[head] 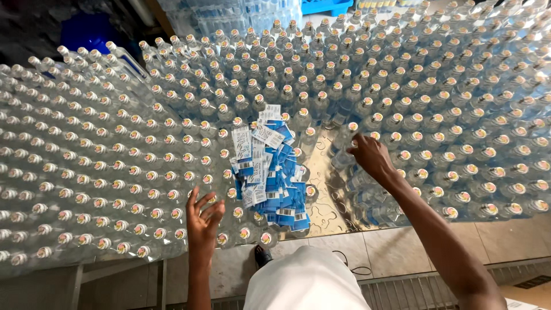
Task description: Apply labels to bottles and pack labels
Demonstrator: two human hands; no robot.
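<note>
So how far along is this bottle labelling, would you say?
Hard to judge, but seemingly early. A few bottles lying by the right hand show blue bands, perhaps already labelled. In hand: the right hand reaches among bottles there; the left hand hovers open beside the label pile. Left: the rows of upright bottles across the table show no blue bands.

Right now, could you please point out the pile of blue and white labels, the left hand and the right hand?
pile of blue and white labels (pixel 268 172), head view, middle of the heap.
left hand (pixel 204 221), head view, palm.
right hand (pixel 370 156), head view, back of the hand.
</note>
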